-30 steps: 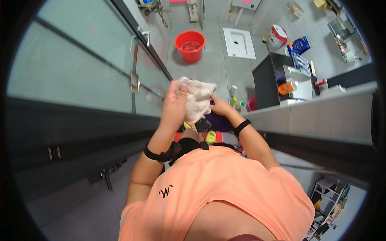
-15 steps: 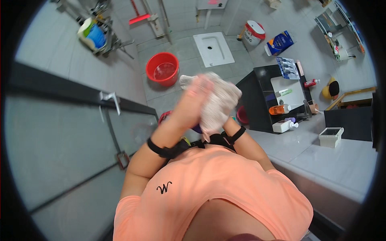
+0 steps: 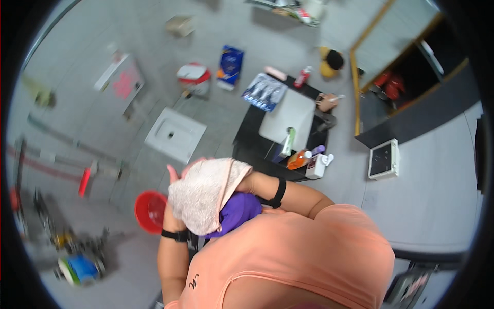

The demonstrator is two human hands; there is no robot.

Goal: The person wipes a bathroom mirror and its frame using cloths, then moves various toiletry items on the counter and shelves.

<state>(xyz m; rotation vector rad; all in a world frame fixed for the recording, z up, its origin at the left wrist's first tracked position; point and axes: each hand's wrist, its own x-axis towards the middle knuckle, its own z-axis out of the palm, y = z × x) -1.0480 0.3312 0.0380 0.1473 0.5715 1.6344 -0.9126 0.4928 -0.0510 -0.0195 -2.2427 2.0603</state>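
Note:
A pale, cream-pink towel (image 3: 206, 193) is bunched in front of my chest, draped over both hands. My left hand (image 3: 177, 174) is mostly hidden behind it, with some fingers showing past its far edge. My right hand (image 3: 249, 183) grips the towel's right side, its fingertips covered by the fabric. Below the towel, close against my shirt, is a bunched purple cloth (image 3: 239, 210); whether a hand also holds it cannot be seen.
A red bucket (image 3: 149, 211) stands left of my arm, with a white squat toilet (image 3: 175, 135) beyond. Ahead right, a black counter holds a white sink (image 3: 288, 116), with an orange bottle (image 3: 298, 160) and a white pump bottle (image 3: 317, 167). A framed mirror cabinet (image 3: 355, 92) is further right.
My view has swung to the right, bringing the sink nearer the middle. The towel, blurred and raised in my hands before, is now lower and more spread, with more purple cloth showing.

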